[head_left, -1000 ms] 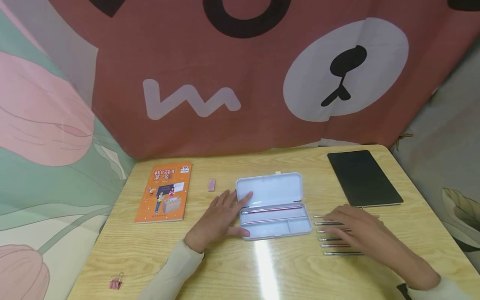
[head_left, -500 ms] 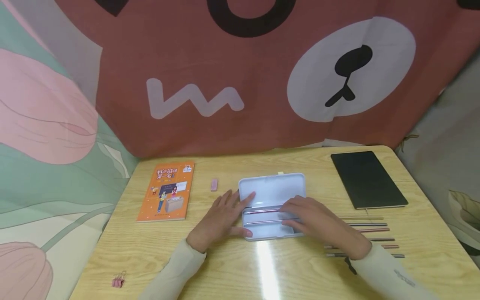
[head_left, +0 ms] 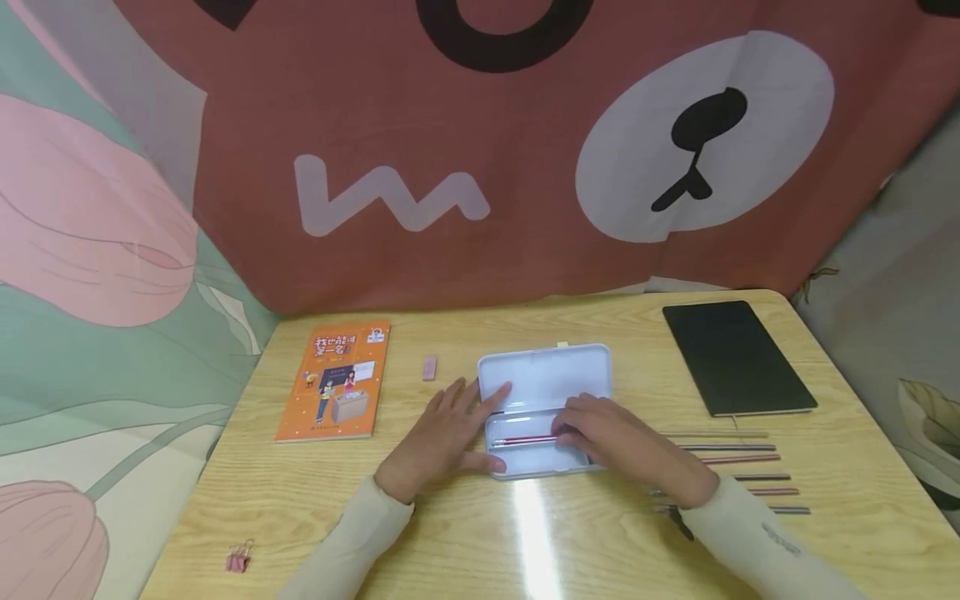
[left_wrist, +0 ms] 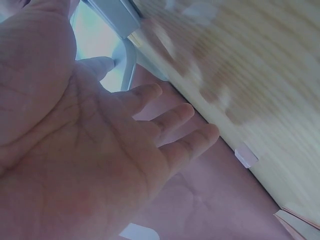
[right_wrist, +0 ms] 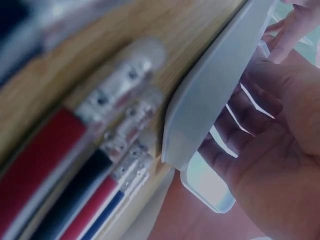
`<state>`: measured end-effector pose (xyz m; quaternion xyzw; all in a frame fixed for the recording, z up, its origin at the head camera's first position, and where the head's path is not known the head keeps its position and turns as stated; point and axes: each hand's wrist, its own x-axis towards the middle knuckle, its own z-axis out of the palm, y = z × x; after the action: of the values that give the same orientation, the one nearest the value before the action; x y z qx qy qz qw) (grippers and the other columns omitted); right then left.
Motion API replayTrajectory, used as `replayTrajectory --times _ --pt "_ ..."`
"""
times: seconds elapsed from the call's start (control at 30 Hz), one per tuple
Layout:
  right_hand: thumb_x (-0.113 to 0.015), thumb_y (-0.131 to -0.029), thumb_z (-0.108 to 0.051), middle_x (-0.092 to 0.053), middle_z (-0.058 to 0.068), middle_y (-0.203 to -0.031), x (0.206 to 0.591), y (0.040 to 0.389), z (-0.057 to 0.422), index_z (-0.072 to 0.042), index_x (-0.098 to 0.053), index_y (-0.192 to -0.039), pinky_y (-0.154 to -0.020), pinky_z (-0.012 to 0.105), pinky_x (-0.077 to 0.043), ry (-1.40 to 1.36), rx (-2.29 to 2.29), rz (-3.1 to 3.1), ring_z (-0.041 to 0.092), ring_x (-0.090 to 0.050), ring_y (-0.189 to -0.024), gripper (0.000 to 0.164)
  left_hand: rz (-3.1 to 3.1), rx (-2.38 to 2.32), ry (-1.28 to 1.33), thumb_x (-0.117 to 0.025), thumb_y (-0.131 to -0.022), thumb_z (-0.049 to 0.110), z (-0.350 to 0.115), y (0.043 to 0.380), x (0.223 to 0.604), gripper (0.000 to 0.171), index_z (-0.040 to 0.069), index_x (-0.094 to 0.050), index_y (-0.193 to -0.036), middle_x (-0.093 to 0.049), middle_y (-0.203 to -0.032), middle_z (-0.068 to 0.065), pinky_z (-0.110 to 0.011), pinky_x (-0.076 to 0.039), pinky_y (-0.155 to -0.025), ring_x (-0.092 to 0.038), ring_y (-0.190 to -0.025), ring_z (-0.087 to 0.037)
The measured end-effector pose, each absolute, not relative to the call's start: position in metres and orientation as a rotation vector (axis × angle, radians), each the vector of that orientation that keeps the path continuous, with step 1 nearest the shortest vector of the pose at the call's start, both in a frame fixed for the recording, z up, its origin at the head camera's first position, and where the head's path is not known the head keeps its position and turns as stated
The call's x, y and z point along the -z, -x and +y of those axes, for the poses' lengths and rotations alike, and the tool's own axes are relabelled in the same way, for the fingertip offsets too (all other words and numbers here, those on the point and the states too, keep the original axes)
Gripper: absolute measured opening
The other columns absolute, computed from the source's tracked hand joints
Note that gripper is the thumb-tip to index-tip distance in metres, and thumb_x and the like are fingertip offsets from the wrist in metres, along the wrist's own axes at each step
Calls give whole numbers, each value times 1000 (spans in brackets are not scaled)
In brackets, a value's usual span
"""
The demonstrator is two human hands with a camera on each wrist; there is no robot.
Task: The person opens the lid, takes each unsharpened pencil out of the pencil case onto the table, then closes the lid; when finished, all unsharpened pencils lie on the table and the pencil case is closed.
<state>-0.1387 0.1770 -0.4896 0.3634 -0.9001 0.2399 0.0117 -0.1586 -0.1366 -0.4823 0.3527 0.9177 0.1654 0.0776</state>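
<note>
A white pencil case (head_left: 540, 462) lies with its lid (head_left: 551, 375) raised. My left hand (head_left: 442, 429) rests at its left end, fingers spread, forefinger over the lid and thumb on the front edge. My right hand (head_left: 600, 425) reaches into the right half of the case, fingertips bent at a red pencil (head_left: 525, 439) and pinching it; its right end is hidden under the hand. In the right wrist view, the curled fingers lie behind the wall of the case (right_wrist: 205, 95). Several pencils (head_left: 757, 458) lie in a row on the table, right of the case.
A black notebook (head_left: 735, 358) lies at the back right of the wooden table (head_left: 450, 533). An orange book (head_left: 333, 383) is at the left, with a pink eraser (head_left: 429, 368) between it and the case. A pink binder clip (head_left: 238, 557) sits front left.
My right hand has moved left from above the loose pencils into the case. The red pencil there has shifted from the back towards the front. My left hand stays at the case.
</note>
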Motion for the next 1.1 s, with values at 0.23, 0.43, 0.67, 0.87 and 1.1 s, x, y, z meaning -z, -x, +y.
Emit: replayTrajectory --times 0.23,0.43,0.67,0.87,1.1 --pt "-78 -102 -10 -63 -11 -92 491 140 179 -16 -78 -105 -75 25 -53 -1138 -822 -2778 3 -52 -85 7 2756 -495 -1075 -83 -91 58 -136 158 483 107 19 -31 -176 -38 -171 -26 -78 -38 -121 -36 -156 -61" --pt "-81 -101 -11 -64 -12 -98 488 136 185 -21 -78 -106 -75 23 -55 -1106 -840 -2732 0 -54 -85 11 2751 -493 -1068 -83 -91 58 -134 158 483 108 20 -30 -176 -38 -171 -27 -78 -38 -121 -36 -156 -61" --pt "-87 -93 -6 -68 -16 -99 480 124 216 -23 -79 -103 -77 22 -55 -1066 -772 -2625 0 -57 -90 21 2740 -499 -1053 -84 -90 56 -135 159 481 109 19 -29 -177 -37 -171 -28 -78 -37 -122 -35 -156 -62" --pt "-88 -89 -4 -72 -23 -101 475 101 259 -29 -82 -106 -80 14 -51 -961 -815 -2674 -4 -60 -91 30 2737 -498 -1068 -82 -91 58 -136 159 482 109 19 -28 -177 -37 -171 -27 -78 -37 -122 -35 -156 -62" --pt "-93 -81 -7 -73 -22 -99 481 69 305 -33 -84 -101 -83 7 -47 -904 -754 -2634 -3 -64 -90 34 2729 -505 -1047 -81 -91 60 -136 158 483 110 21 -25 -178 -36 -172 -26 -77 -34 -124 -33 -158 -61"
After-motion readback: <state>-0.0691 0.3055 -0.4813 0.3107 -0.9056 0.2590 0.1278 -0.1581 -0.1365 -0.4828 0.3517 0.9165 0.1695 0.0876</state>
